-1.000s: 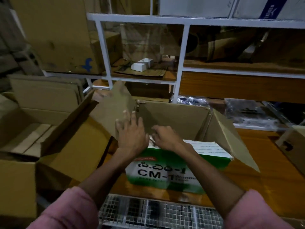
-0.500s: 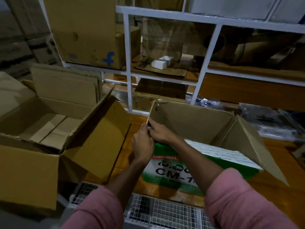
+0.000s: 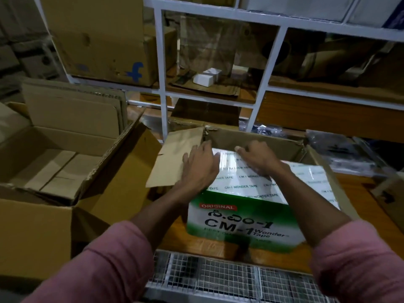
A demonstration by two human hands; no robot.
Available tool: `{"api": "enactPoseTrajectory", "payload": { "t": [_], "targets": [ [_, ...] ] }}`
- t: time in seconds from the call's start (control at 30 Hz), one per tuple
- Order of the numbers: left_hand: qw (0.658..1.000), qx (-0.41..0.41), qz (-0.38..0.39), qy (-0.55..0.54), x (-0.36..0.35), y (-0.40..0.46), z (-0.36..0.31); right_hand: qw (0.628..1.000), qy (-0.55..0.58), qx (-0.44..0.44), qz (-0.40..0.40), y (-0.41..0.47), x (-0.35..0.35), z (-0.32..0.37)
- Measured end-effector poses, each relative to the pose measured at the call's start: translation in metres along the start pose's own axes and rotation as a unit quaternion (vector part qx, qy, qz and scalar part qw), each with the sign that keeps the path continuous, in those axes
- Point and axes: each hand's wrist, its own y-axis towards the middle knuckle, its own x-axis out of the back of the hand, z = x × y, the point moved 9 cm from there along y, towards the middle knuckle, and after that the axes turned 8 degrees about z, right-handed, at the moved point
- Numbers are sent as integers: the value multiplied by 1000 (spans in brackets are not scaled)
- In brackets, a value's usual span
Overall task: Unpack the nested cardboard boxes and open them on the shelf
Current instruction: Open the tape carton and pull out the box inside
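Head view, my left hand (image 3: 200, 169) flat on the side flap (image 3: 175, 159), fingers spread, my right hand (image 3: 256, 157) pinching the green CM-1 box's (image 3: 238, 224) far top flap, near the wooden shelf's (image 3: 358, 193) front edge.

left flap (image 3: 175, 158) now folded outward and lying flat under the left hand (image 3: 200, 166), no longer pinched upright between both hands, right hand (image 3: 255, 155) moved onto the box's white taped top (image 3: 290, 182)
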Motion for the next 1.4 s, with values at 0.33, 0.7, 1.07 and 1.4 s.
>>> {"api": "enactPoseTrajectory", "payload": {
  "t": [0.33, 0.7, 1.07, 1.4],
  "targets": [
    [979, -89, -68, 170, 85, -48, -92, 998, -17, 36, 52, -97, 93, 57],
    [937, -83, 308, 141, -22, -81, -53, 974, -56, -6, 220, -133, -32, -24],
    [962, -159, 17, 221, -60, -73, -22, 991, -112, -5, -74, -136, -46, -61],
    [966, -15, -118, 230, -75, -98, 17, 954, -149, -2, -261, -186, -59, -106]
  ]
}}
